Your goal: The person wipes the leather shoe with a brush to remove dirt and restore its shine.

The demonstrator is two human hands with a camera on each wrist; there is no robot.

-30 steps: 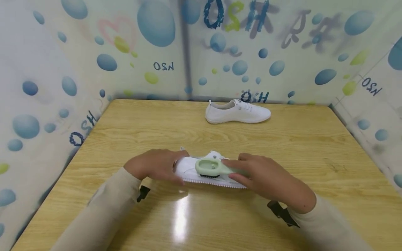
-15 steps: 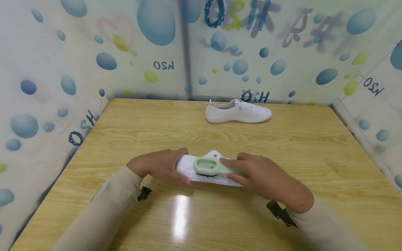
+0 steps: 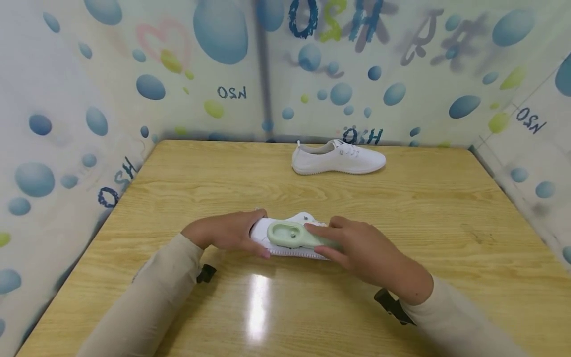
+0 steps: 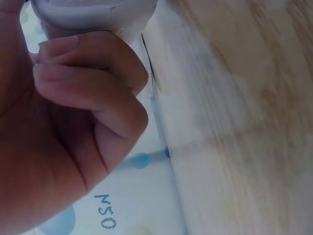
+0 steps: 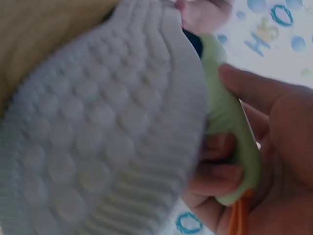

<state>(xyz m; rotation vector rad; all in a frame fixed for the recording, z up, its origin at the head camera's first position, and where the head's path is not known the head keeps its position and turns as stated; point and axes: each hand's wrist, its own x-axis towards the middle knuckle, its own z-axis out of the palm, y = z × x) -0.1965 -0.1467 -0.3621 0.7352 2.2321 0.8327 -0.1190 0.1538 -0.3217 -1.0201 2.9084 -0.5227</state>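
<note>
Lt-green brush [image 3: 302, 239] slid heelward, white shoe [image 3: 305, 218] w/ bumpy, ribbed sole [image 5: 98, 115], L fingers [image 4: 100, 87] gripping shoe, R fingers [image 3: 321, 231] round brush

The left hand [image 3: 232, 231] and right hand [image 3: 366, 248] are showing bare beyond long beige sleeves [image 3: 149, 287], the one nearer the left edge of the worktop [image 3: 187, 173] creasing lightly; angular black pieces [image 3: 206, 273] are jutting below both cuffs [image 3: 189, 248].
</note>
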